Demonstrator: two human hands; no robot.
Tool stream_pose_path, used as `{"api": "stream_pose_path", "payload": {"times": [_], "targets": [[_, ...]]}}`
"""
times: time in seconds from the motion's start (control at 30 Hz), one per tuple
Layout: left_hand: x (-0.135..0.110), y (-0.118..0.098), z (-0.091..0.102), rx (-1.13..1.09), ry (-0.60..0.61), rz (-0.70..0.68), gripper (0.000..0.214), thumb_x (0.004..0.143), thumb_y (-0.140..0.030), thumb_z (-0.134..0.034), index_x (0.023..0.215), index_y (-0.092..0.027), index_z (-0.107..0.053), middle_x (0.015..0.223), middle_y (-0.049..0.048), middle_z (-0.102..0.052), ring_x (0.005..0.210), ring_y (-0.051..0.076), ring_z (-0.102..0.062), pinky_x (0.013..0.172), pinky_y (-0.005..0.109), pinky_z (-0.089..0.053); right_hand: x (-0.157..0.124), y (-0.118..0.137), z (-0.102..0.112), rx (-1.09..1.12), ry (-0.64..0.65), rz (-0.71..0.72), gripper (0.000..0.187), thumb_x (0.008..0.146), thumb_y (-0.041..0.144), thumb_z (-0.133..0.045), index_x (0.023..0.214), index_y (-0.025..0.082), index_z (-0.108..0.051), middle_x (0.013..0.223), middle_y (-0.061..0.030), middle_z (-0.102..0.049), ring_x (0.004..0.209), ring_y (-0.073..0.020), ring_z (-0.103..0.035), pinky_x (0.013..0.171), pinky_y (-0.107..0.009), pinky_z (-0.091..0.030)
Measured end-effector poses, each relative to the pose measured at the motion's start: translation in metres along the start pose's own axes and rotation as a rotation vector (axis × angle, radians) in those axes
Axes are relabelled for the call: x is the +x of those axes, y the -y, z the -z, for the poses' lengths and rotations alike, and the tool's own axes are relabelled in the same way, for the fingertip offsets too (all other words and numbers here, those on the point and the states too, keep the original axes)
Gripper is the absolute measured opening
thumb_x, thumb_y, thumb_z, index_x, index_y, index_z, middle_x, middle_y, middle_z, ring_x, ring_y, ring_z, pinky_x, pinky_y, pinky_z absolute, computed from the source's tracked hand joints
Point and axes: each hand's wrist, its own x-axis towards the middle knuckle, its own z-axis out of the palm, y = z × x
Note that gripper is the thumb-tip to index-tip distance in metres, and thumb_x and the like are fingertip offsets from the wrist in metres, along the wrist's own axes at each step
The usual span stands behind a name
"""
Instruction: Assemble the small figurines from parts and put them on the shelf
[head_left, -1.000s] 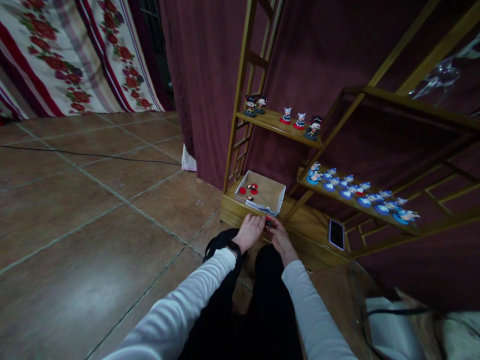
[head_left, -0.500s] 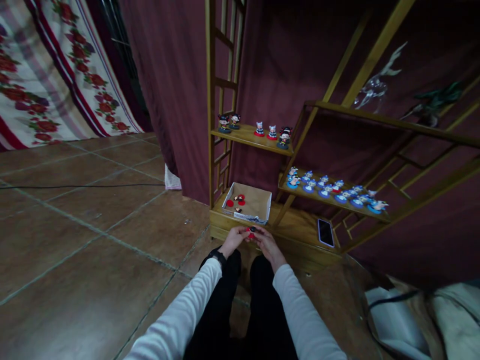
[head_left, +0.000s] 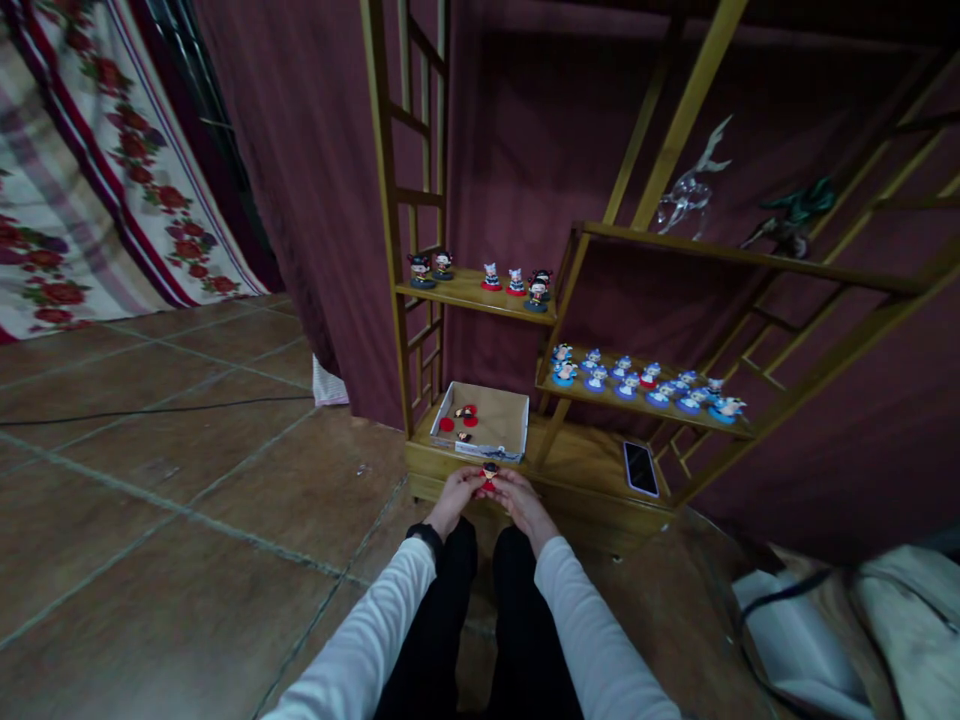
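Both grips are closed on one small figurine [head_left: 490,472]. The left hand [head_left: 457,491] and right hand [head_left: 518,496] meet around its red base, fingertips pinched from either side. It sits upright between them, just in front of the front edge of the bottom shelf [head_left: 585,465] and above the person's knees. Holding it from both sides probably steadies so small a piece while the fingers work at its base.

Just behind the hands, at the left end of that shelf, is one open cardboard box [head_left: 501,418] holding a few red discs [head_left: 468,412] and dark bits, too small to count. One phone [head_left: 640,467] lies flat near the right end.

Five finished figurines [head_left: 516,281] stand in a row on the upper left shelf. Roughly a dozen blue-based figurines [head_left: 645,385] line the middle shelf, sorted by colour, it seems. One glass deer [head_left: 690,190] and one green ornament [head_left: 796,210] stand on the top shelf.
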Motion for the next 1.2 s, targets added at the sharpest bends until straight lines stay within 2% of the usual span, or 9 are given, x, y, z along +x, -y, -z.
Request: {"api": "stream_pose_path", "payload": {"times": [0.3, 0.47, 0.53, 0.63, 0.7, 0.77, 0.87, 0.93, 1.2], "targets": [[-0.005, -0.009, -0.006, -0.014, 0.057, -0.011, 0.039, 0.059, -0.032, -0.073, 0.090, -0.010, -0.064, 0.072, 0.0055, -0.066, 0.057, 0.010, -0.058, 0.062, 0.024, -0.044, 0.005, -0.003, 0.004, 0.063, -0.001, 0.006, 0.030, 0.057, 0.026, -0.073, 0.083, 0.016, -0.062, 0.085, -0.0041, -0.068, 0.072, -0.0133, -0.063, 0.070, -0.027, -0.048], [-0.009, -0.011, -0.009, 0.009, 0.042, -0.040, 0.043, 0.059, -0.033, -0.073, 0.094, -0.011, -0.064, 0.075, 0.0075, -0.067, 0.065, 0.015, -0.061, 0.065, 0.028, -0.046, 0.002, 0.000, 0.003, 0.062, 0.002, 0.001, 0.030, 0.059, 0.026, -0.072, 0.084, 0.016, -0.062, 0.082, -0.0039, -0.068, 0.067, -0.0119, -0.062, 0.065, -0.024, -0.047], [-0.013, -0.011, -0.011, 0.029, 0.021, -0.028, 0.039, 0.065, -0.032, -0.070, 0.097, -0.011, -0.063, 0.084, 0.0096, -0.066, 0.074, 0.017, -0.061, 0.068, 0.030, -0.047, 0.001, 0.001, 0.002, 0.066, 0.003, -0.006, 0.030, 0.059, 0.026, -0.073, 0.084, 0.015, -0.062, 0.081, -0.0038, -0.068, 0.066, -0.0118, -0.062, 0.064, -0.024, -0.047], [-0.019, -0.011, -0.012, 0.050, 0.005, -0.007, 0.033, 0.080, -0.033, -0.056, 0.107, -0.014, -0.056, 0.105, 0.0098, -0.058, 0.090, 0.019, -0.057, 0.076, 0.035, -0.048, -0.001, 0.002, 0.000, 0.073, 0.000, -0.010, 0.030, 0.058, 0.026, -0.073, 0.084, 0.015, -0.062, 0.080, -0.0033, -0.068, 0.065, -0.0117, -0.062, 0.064, -0.024, -0.046], [-0.021, -0.012, -0.013, 0.052, 0.008, -0.012, 0.031, 0.084, -0.032, -0.050, 0.111, -0.015, -0.052, 0.111, 0.0089, -0.055, 0.093, 0.018, -0.056, 0.078, 0.038, -0.048, -0.002, 0.002, -0.002, 0.074, -0.003, -0.001, 0.030, 0.058, 0.026, -0.073, 0.085, 0.016, -0.062, 0.079, -0.0030, -0.068, 0.066, -0.0121, -0.062, 0.064, -0.024, -0.046], [-0.020, -0.013, -0.013, 0.060, 0.016, -0.028, 0.032, 0.079, -0.034, -0.056, 0.105, -0.015, -0.057, 0.104, 0.0095, -0.059, 0.086, 0.017, -0.058, 0.074, 0.034, -0.048, -0.003, 0.002, -0.004, 0.068, -0.002, 0.013, 0.030, 0.058, 0.028, -0.073, 0.084, 0.016, -0.062, 0.078, -0.0030, -0.068, 0.065, -0.0131, -0.062, 0.064, -0.026, -0.047], [-0.013, -0.013, -0.011, 0.039, 0.036, -0.031, 0.038, 0.061, -0.035, -0.072, 0.091, -0.012, -0.064, 0.080, 0.0086, -0.066, 0.064, 0.014, -0.059, 0.063, 0.027, -0.045, -0.005, 0.002, -0.006, 0.043, -0.002, 0.027, 0.032, 0.057, 0.029, -0.073, 0.084, 0.017, -0.063, 0.077, -0.0031, -0.068, 0.063, -0.0144, -0.062, 0.062, -0.028, -0.047], [-0.007, -0.010, -0.007, 0.009, 0.027, 0.001, 0.040, 0.054, -0.034, -0.075, 0.086, -0.012, -0.065, 0.071, 0.0059, -0.066, 0.056, 0.012, -0.058, 0.058, 0.025, -0.043, -0.005, 0.001, -0.006, 0.030, -0.009, 0.034, 0.033, 0.055, 0.030, -0.074, 0.083, 0.018, -0.063, 0.076, -0.0027, -0.067, 0.063, -0.0147, -0.062, 0.061, -0.027, -0.046], [0.004, 0.001, -0.001, -0.001, -0.024, 0.062, 0.038, 0.047, -0.033, -0.077, 0.077, -0.016, -0.061, 0.055, -0.0023, -0.059, 0.046, 0.009, -0.052, 0.049, 0.021, -0.037, -0.006, -0.003, -0.013, 0.005, -0.047, 0.065, 0.032, 0.054, 0.033, -0.073, 0.081, 0.020, -0.062, 0.077, -0.0020, -0.067, 0.059, -0.0138, -0.061, 0.060, -0.029, -0.046]]}}
